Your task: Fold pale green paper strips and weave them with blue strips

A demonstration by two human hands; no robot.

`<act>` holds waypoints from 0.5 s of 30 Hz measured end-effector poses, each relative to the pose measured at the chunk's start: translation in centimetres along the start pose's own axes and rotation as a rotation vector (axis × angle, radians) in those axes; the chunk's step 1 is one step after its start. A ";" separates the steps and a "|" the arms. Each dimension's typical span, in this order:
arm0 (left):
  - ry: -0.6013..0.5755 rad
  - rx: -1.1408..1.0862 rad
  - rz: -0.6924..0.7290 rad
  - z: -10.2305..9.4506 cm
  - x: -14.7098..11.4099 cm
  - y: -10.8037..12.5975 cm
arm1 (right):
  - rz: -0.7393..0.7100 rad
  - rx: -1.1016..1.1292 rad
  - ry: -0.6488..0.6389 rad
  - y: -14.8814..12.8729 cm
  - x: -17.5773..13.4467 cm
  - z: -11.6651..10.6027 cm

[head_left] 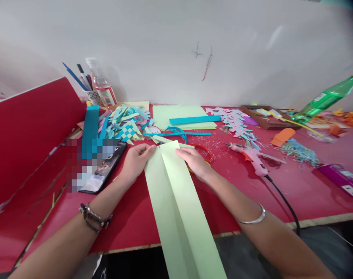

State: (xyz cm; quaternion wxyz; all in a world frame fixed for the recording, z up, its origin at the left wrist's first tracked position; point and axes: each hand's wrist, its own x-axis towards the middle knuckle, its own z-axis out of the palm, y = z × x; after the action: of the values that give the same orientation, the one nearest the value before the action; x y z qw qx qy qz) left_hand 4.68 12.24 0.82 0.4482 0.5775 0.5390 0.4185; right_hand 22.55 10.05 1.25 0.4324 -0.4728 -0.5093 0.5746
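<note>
A long pale green paper strip (176, 193), creased lengthwise, runs from my fingers down past the table's front edge. My left hand (138, 159) pinches its far left corner between thumb and fingers. At the far right edge, my right hand (193, 161) grips the same paper, thumb on top. Just beyond lie thin blue paper strips (179, 133) in a loose curl. A red scissors handle (205, 152) shows partly behind my right hand. Left of my left hand rests a phone (107, 166), part of it blurred out.
Woven paper pieces (130, 126) are heaped at the back left near a clear bottle (102, 85) and a pen cup (93, 97). Green sheets (179, 112) lie behind. On the right are a pink glue gun (249, 155) with a cord, a green bottle (324, 99) and a purple device (341, 180).
</note>
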 end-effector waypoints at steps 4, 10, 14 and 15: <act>0.018 -0.015 0.005 0.0 -0.1 0.2 | -0.006 0.032 0.005 0.3 0.1 0.0; 0.022 -0.089 -0.019 -0.2 -0.1 0.4 | -0.006 0.037 0.037 0.6 0.2 -0.1; -0.108 -0.284 -0.175 -0.2 -0.3 0.5 | -0.040 -0.007 0.136 0.4 0.2 -0.1; -0.160 -0.332 -0.230 -0.2 -0.4 0.6 | -0.049 -0.006 0.155 0.4 0.2 -0.1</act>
State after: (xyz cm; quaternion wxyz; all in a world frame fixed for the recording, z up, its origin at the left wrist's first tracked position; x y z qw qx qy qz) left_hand 4.60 11.87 1.43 0.6232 0.4621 0.4878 0.4003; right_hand 22.59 10.26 0.84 0.4830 -0.5046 -0.4876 0.5238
